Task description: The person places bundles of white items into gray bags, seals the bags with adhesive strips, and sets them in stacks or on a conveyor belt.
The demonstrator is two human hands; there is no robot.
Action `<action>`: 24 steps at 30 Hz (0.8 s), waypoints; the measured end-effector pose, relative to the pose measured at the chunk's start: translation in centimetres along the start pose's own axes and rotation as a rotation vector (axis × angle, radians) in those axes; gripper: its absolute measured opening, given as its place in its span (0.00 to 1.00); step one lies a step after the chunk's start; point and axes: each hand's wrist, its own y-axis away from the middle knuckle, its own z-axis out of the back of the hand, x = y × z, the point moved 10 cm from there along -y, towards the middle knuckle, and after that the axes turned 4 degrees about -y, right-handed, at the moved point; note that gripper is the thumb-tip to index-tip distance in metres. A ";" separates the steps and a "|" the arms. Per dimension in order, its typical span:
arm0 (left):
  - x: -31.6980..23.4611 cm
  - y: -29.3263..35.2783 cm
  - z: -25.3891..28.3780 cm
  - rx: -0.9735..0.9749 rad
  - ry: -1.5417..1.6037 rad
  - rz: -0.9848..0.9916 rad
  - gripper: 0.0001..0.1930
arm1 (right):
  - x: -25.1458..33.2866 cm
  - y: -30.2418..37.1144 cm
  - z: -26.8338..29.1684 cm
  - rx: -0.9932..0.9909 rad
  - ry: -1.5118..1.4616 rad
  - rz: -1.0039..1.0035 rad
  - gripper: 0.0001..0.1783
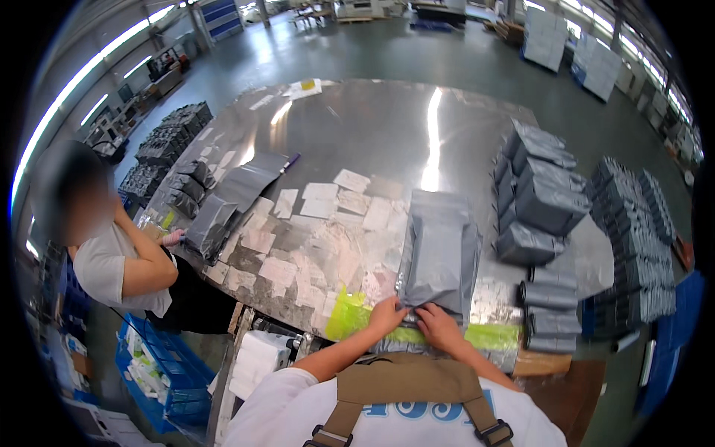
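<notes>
A stack of flat grey plastic bags point(439, 246) lies lengthwise on the metal table in front of me, the top one bulging in its middle. At its near end my left hand point(387, 316) has its fingers closed on the bag's edge. Close beside it, my right hand point(439, 326) pinches the same gathered edge, thumb and fingers drawn together. The fingertips are partly lost in the folds of plastic. Yellow-green tape point(350, 313) runs along the table's near edge under my wrists.
Filled grey packages point(544, 201) are stacked at the right, with grey rolls point(550, 309) nearer me. Paper labels point(320, 197) are stuck over the metal table point(357, 127). A co-worker point(123, 261) handles a grey package point(212, 223) at left. A blue crate point(160, 372) stands below.
</notes>
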 end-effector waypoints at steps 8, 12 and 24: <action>2.8 1.5 -1.0 0.068 0.122 0.058 0.20 | 0.9 0.0 0.2 -0.040 0.268 0.053 0.22; 2.7 -0.5 -1.4 0.058 0.111 0.046 0.19 | 0.4 0.9 0.1 -0.018 -0.071 0.001 0.11; 4.5 2.5 -3.8 0.388 1.099 0.709 0.06 | 2.5 -2.3 -1.7 -0.170 -0.119 0.009 0.12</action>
